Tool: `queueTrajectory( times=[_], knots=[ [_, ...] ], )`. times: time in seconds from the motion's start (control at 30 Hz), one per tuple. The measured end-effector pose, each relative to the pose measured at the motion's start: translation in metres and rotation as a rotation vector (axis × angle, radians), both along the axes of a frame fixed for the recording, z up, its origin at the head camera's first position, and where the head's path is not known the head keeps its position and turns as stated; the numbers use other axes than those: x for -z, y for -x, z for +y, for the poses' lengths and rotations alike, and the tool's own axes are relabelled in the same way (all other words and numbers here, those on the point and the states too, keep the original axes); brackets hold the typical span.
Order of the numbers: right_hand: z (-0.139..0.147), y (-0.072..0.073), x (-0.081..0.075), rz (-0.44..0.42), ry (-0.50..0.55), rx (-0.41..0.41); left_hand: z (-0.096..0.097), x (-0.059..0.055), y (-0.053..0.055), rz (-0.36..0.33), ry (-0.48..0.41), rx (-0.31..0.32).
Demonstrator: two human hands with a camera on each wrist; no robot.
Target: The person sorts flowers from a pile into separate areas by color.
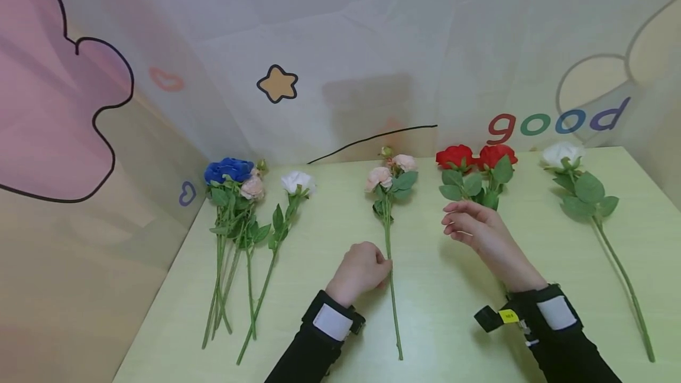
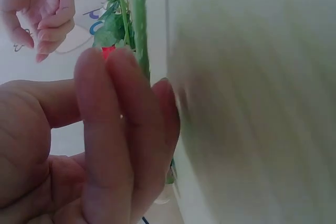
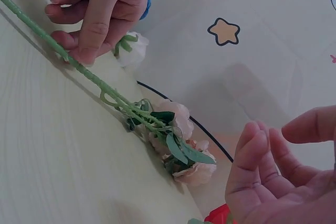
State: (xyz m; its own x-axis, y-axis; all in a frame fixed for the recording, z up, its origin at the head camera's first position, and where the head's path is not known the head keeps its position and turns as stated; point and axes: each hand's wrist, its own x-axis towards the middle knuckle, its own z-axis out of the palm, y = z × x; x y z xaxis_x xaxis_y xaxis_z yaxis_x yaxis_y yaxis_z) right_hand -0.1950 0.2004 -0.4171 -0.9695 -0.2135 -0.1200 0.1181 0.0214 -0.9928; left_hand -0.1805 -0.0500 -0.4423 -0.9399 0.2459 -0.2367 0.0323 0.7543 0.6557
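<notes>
Left hand (image 1: 359, 270), head view: fingers curled, thumb and forefinger pinching the thin green stem (image 1: 395, 306) of a pale-pink, ruffled, seemingly artificial rose spray (image 1: 379, 178). Spray lies on the smooth, pale yellow-green table (image 1: 436, 318), blooms beyond that hand, bare stem end on the person's side. Right hand (image 1: 481, 235): nothing held, fingers loosely bent, just short of two full red roses (image 1: 497, 156). Left of the left hand: a blue-and-pink flower bunch (image 1: 229, 170) and a round white rose (image 1: 298, 182); stems cross there, so a sweep that way could tangle leaves. Right of the right hand, well apart: a second white rose (image 1: 563, 152). Boxy black module (image 1: 488, 318) under the right wrist might snag a stem if the forearm drops.

Left wrist view: curled fingers hide most of the contact; cannot tell how firm. A slack pinch could let the stem roll or slip.

Right wrist view: left fingertips meet the stem well back from the blooms; lifted there, the heavy end could droop or swing. Right thumb and fingers stand narrowly apart. Red petals show just beside them; a careless dip could crush those.
</notes>
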Motion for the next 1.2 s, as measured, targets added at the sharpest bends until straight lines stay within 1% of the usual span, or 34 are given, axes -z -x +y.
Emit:
queueTrajectory(
  times=[0.17,0.43,0.6,0.83,1.07,1.2],
  knots=[
    [0.000,0.000,-0.001,0.002,0.001,0.005,0.001,-0.003,0.005,0.004,0.041,-0.004],
    [0.001,0.000,-0.001,-0.001,-0.007,0.007,0.006,0.000,0.009,-0.003,0.061,0.002],
    [0.001,0.001,0.000,-0.004,-0.015,0.004,0.004,-0.001,0.012,0.010,0.077,-0.018],
    [0.001,0.002,0.001,-0.013,-0.022,0.012,-0.002,0.001,0.015,0.042,0.079,-0.049],
    [0.000,0.002,0.000,-0.018,-0.021,0.008,-0.002,-0.001,0.014,0.009,0.053,-0.029],
    [0.000,0.002,0.001,-0.017,-0.018,0.008,-0.003,-0.001,0.015,0.014,0.061,-0.027]
  ],
)
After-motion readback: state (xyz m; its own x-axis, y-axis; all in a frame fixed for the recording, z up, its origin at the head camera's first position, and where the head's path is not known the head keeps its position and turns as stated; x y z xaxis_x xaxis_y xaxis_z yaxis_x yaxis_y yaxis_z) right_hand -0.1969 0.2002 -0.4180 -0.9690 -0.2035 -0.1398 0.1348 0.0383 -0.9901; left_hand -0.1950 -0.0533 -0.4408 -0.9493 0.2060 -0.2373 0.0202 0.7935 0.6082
